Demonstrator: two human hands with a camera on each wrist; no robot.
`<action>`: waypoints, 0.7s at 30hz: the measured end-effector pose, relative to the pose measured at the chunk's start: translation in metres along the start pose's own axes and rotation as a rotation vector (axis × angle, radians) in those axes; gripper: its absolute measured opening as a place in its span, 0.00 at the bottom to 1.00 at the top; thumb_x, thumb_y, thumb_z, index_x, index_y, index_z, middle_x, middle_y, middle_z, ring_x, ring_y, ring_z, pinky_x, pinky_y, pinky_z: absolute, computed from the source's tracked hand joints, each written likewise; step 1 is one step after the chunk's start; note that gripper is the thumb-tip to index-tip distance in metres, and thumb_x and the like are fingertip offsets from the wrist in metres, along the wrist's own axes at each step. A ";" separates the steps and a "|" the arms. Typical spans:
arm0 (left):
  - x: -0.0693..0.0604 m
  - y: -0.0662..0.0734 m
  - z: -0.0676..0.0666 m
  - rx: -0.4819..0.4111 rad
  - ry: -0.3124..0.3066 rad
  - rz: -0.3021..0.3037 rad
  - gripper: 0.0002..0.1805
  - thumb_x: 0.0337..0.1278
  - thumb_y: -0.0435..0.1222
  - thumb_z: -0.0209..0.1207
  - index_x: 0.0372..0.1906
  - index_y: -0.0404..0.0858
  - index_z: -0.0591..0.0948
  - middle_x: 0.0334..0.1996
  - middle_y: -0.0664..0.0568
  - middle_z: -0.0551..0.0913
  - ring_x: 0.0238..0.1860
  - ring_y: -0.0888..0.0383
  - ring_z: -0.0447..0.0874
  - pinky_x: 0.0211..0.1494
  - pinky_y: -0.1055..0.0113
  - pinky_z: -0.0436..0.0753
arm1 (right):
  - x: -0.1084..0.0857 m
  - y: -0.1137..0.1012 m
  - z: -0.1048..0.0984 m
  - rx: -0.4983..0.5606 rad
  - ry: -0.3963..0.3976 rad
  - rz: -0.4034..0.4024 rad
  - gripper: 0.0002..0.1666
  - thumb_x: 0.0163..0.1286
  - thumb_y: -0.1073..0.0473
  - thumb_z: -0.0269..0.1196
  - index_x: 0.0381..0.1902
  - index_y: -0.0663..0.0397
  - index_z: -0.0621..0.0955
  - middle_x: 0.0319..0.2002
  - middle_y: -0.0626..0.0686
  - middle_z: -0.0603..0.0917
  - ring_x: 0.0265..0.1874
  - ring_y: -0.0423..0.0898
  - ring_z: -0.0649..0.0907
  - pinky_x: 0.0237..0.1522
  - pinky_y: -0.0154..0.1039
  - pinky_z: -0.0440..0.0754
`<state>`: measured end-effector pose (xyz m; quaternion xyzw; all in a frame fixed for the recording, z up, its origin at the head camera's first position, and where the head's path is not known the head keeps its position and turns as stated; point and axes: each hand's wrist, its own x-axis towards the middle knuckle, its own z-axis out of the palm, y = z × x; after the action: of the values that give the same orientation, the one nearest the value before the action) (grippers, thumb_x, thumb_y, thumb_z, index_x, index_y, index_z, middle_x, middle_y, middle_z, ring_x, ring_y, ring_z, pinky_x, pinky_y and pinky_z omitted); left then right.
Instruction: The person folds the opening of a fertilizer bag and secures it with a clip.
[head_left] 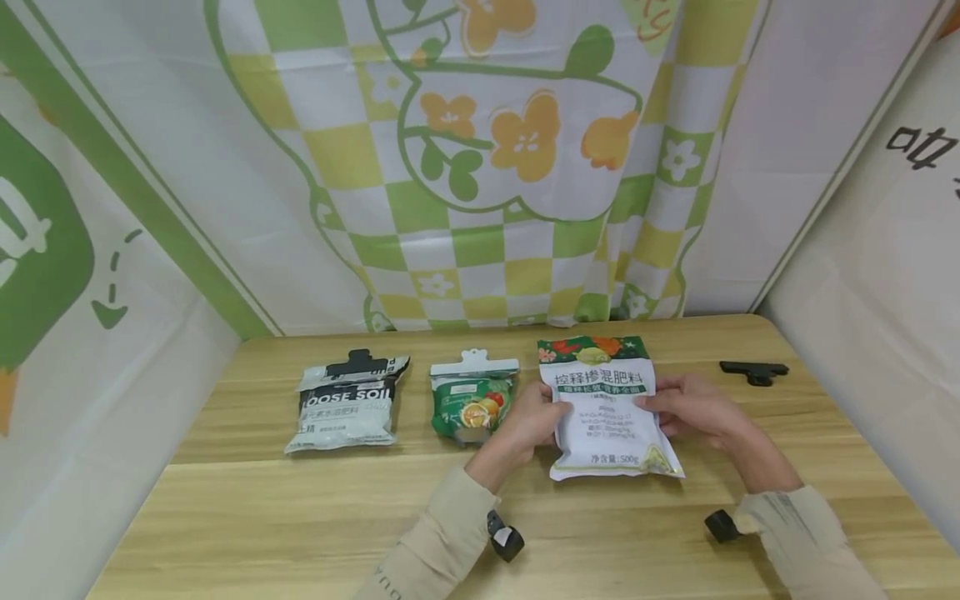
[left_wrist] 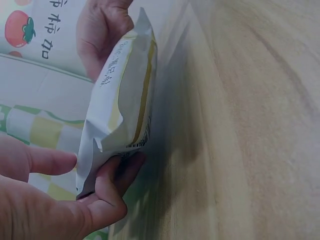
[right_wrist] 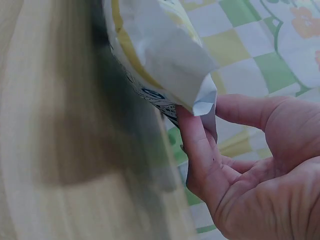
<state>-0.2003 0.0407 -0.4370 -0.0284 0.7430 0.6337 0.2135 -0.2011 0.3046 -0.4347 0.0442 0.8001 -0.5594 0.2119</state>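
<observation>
Both hands hold a white fertilizer bag point(head_left: 603, 417) with a green, flower-printed top band, one at each side. In the head view the left hand point(head_left: 534, 417) grips its left edge, thumb on the front. The right hand point(head_left: 697, 408) grips the right edge the same way. In the left wrist view the bag point(left_wrist: 117, 100) is tilted above the table, and fingers point(left_wrist: 110, 187) curl beneath it. The right wrist view shows the bag's folded corner point(right_wrist: 200, 95) between thumb and fingers point(right_wrist: 197, 140). The bag's back is mostly hidden.
Left of the hands lie a green fruit-printed pouch point(head_left: 468, 408) with a white clip point(head_left: 472, 360) and a black-and-white soil bag point(head_left: 345, 417) with a black clip point(head_left: 358, 363). A loose black clip point(head_left: 754, 372) lies at the right of the wooden table point(head_left: 300, 517). Curtains stand behind.
</observation>
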 end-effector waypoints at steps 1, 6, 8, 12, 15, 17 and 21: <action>-0.001 0.000 0.000 -0.003 0.006 0.005 0.22 0.72 0.32 0.58 0.64 0.27 0.70 0.51 0.38 0.81 0.42 0.52 0.87 0.39 0.64 0.92 | -0.002 -0.002 0.000 0.008 -0.004 -0.010 0.39 0.76 0.56 0.66 0.71 0.78 0.65 0.37 0.47 0.89 0.33 0.40 0.87 0.34 0.33 0.90; -0.010 0.000 -0.004 -0.012 0.028 0.050 0.20 0.71 0.30 0.58 0.62 0.28 0.70 0.52 0.37 0.83 0.41 0.52 0.88 0.37 0.64 0.92 | -0.009 -0.012 0.004 0.002 0.008 -0.063 0.42 0.73 0.57 0.69 0.74 0.75 0.64 0.37 0.47 0.90 0.35 0.42 0.89 0.36 0.36 0.92; -0.015 0.001 -0.006 0.008 0.042 0.075 0.20 0.71 0.30 0.59 0.62 0.29 0.71 0.54 0.38 0.83 0.43 0.53 0.88 0.38 0.65 0.90 | -0.012 -0.017 0.006 -0.017 0.018 -0.075 0.43 0.73 0.57 0.69 0.75 0.74 0.64 0.37 0.49 0.89 0.35 0.43 0.89 0.37 0.36 0.92; -0.025 0.006 -0.011 0.042 0.053 0.119 0.21 0.72 0.31 0.58 0.64 0.31 0.70 0.61 0.38 0.83 0.53 0.53 0.86 0.51 0.64 0.87 | -0.018 -0.026 0.011 -0.040 0.034 -0.104 0.43 0.72 0.56 0.70 0.74 0.74 0.65 0.37 0.50 0.89 0.35 0.43 0.88 0.37 0.37 0.93; -0.033 0.010 -0.016 0.036 0.043 0.144 0.21 0.73 0.32 0.57 0.65 0.31 0.69 0.63 0.35 0.82 0.58 0.49 0.86 0.59 0.59 0.86 | -0.023 -0.032 0.016 -0.045 0.048 -0.121 0.40 0.72 0.57 0.70 0.71 0.74 0.68 0.33 0.48 0.87 0.32 0.42 0.87 0.36 0.38 0.92; -0.038 0.012 -0.020 0.043 0.043 0.153 0.21 0.74 0.33 0.57 0.65 0.31 0.68 0.63 0.35 0.82 0.58 0.47 0.86 0.61 0.55 0.86 | -0.026 -0.036 0.019 -0.055 0.060 -0.129 0.37 0.71 0.56 0.71 0.68 0.73 0.70 0.30 0.47 0.85 0.30 0.41 0.86 0.35 0.39 0.92; -0.045 0.016 -0.030 0.060 0.040 0.153 0.19 0.77 0.36 0.55 0.64 0.32 0.69 0.61 0.35 0.82 0.54 0.48 0.86 0.55 0.58 0.85 | -0.033 -0.043 0.027 -0.066 0.075 -0.155 0.33 0.70 0.56 0.72 0.63 0.72 0.74 0.28 0.47 0.83 0.29 0.42 0.86 0.35 0.42 0.93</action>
<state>-0.1724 0.0049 -0.4034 0.0223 0.7658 0.6249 0.1501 -0.1767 0.2692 -0.3925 -0.0039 0.8265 -0.5455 0.1390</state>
